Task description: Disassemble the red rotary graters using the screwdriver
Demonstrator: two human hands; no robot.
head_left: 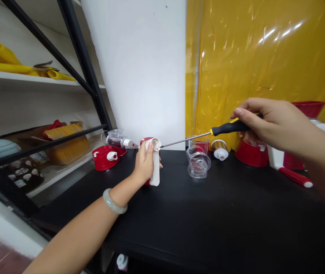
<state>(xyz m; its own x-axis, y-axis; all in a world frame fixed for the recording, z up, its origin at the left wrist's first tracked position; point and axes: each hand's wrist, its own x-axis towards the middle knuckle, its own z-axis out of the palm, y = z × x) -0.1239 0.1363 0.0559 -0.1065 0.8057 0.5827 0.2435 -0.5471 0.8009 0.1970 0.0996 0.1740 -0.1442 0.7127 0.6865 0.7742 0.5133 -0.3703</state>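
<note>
My left hand (143, 163) is closed around a white and red grinder body (154, 167) standing upright on the black table (208, 217). My right hand (267, 121) grips the black and yellow handle of a screwdriver (225, 128). Its long metal shaft runs left, and the tip touches the round top of the white part (156, 144). A pale green bangle (113, 202) sits on my left wrist.
A clear plastic housing (198, 161) and a gold-and-white drum (219, 149) lie right of the grinder. Red parts (105, 156) with a metal drum (118, 140) sit at the left. More red and white pieces (290, 163) stand under my right arm. A black-framed shelf (37, 144) stands left; yellow film (265, 57) hangs behind.
</note>
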